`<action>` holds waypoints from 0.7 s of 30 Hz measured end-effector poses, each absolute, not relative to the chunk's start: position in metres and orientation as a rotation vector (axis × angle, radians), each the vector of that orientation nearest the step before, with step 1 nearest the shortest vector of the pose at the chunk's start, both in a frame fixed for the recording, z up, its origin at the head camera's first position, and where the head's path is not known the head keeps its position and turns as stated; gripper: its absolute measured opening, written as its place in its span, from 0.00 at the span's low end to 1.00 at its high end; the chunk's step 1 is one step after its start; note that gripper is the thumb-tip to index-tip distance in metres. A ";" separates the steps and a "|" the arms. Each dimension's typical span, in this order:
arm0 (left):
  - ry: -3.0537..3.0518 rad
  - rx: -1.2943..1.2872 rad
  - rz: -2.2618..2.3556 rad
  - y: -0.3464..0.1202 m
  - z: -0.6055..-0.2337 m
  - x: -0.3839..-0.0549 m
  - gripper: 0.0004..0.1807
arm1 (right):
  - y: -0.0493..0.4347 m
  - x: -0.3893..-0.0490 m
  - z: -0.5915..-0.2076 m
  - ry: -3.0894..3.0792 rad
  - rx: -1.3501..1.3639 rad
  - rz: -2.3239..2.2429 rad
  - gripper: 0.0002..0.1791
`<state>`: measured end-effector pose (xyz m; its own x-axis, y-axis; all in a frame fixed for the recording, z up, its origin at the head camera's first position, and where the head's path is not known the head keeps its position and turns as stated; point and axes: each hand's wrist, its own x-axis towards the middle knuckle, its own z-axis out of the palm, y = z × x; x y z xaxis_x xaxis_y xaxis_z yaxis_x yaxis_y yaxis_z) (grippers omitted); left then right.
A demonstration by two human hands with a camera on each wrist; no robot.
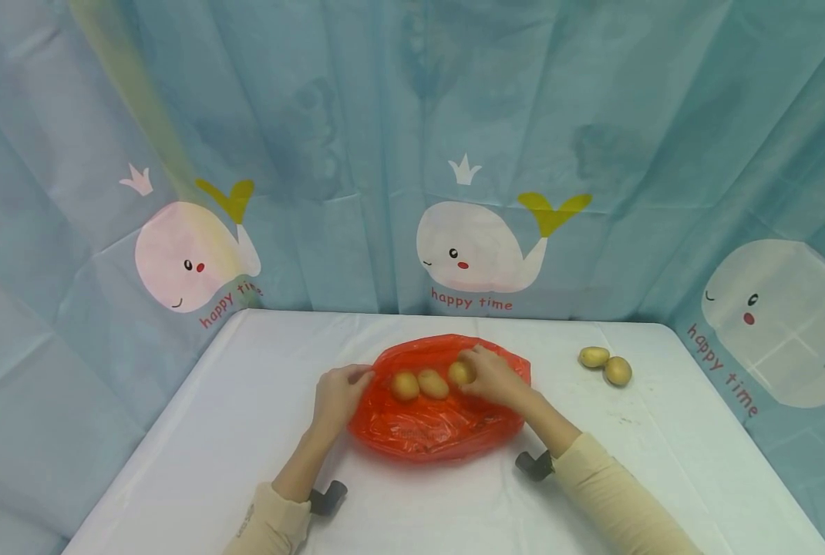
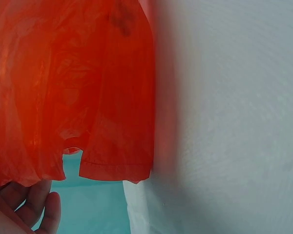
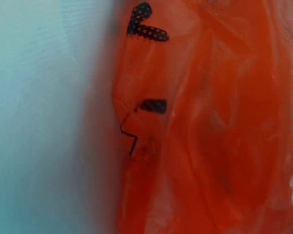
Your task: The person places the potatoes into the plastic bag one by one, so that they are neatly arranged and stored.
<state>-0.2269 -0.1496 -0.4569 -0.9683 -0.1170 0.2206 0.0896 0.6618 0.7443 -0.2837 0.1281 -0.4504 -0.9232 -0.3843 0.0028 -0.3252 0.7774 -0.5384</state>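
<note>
Evidently the work is partway: three rounded, yellow-brown potatoes are at the crinkled, translucent red plastic bag (image 1: 419, 445) and two lie apart from it. The right hand (image 1: 493, 378) has its thumb and fingers closed about one potato (image 1: 462, 373), over the bag's opening. Left of that grip, inside the bag, sit two side by side, a round potato (image 1: 405, 386) and an oval potato (image 1: 433, 384). Right of the grip, well apart on the white-covered table (image 1: 593, 478), the outlying pair (image 1: 617, 371) looks yet to be dealt with. The left hand (image 1: 338, 398) pinches the bag's left edge between thumb and fingers. Whether the gripped potato touches the plastic beneath I cannot tell; the hand partly covers it. The left wrist view cuts off that hand, and the right wrist view, blurred, shows only printed red plastic and pale cloth
</note>
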 end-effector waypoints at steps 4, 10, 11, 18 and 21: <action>-2.629 0.020 -1.202 -0.149 -0.457 -0.227 0.13 | 0.126 -0.284 -0.453 2.863 -0.557 -0.826 0.29; -2.620 0.004 -1.190 -0.149 -0.458 -0.227 0.13 | 0.122 -0.286 -0.457 2.876 -0.541 -0.793 0.29; -2.620 0.003 -1.189 -0.149 -0.458 -0.227 0.12 | 0.122 -0.286 -0.457 2.878 -0.537 -0.791 0.29; -2.623 0.010 -1.202 -0.149 -0.460 -0.228 0.13 | 0.119 -0.286 -0.460 2.901 -0.523 -0.755 0.28; -2.625 0.009 -1.203 -0.148 -0.460 -0.228 0.13 | 0.118 -0.287 -0.459 2.899 -0.515 -0.746 0.28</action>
